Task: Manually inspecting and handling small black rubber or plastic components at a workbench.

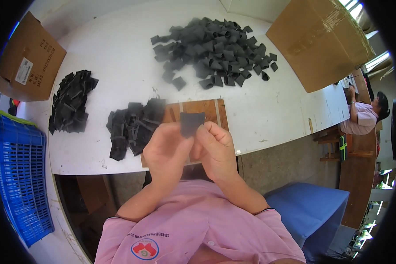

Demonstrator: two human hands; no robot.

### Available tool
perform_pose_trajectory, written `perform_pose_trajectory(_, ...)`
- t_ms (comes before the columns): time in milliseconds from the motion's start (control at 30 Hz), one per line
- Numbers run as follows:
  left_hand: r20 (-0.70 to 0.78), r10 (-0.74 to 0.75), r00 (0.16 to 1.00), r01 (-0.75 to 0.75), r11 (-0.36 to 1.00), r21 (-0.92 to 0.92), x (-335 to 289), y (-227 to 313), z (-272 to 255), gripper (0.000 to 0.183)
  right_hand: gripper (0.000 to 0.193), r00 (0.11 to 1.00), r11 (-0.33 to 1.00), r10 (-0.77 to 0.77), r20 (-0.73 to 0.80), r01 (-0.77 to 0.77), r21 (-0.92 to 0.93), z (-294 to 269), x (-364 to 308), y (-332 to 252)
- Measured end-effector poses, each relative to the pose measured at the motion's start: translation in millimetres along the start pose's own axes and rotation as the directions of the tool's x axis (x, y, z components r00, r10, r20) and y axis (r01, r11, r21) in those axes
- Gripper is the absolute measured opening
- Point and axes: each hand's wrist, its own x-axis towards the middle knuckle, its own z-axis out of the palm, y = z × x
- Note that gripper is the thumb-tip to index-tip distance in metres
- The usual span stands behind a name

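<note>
The right grip (pixel 215 152) is closed in a pinch on a small dark grey piece (pixel 192 124), its thumb pressed flat on the lower right part and its fingers bent beneath. The left grip (pixel 163 147) is closed on the same piece from the other side, thumb against the lower left edge; its fingertips are partly hidden behind. The piece stands up between the two hands, its top edge free, in front of a wooden board (pixel 210 105) at the near edge of the white desk (pixel 273 125). A pile of black strips (pixel 134 127) lies just left of the board, another black pile (pixel 72 103) further left, and a large heap of dark folded loops (pixel 215 50) beyond the board.
</note>
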Motion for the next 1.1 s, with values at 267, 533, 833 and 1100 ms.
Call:
perform_pose_trajectory(267,-0.078,-0.11,0.991,0.116,0.991,0.068,2,-11,-2,0.011,0.014,0.861,0.52,-0.508,-0.003,0.303,-0.799,-20,-15,10)
perform_pose_trajectory(533,0.065,-0.324,0.944,0.305,0.929,0.208,1,-8,-6,0.006,0.017,0.787,0.354,-0.555,0.27,0.517,-0.779,-26,-10,10)
perform_pose_trajectory(833,0.139,-0.008,0.99,-0.093,0.705,0.703,-8,-21,-2,0.01,0.021,0.565,-0.242,-0.623,0.541,0.518,-0.82,-40,1,20)
perform_pose_trajectory(1100,0.07,-0.05,0.996,-0.013,0.714,0.7,-21,-52,-34,0.003,0.01,0.952,0.387,-0.304,0.044,0.166,-0.907,-62,-2,8)
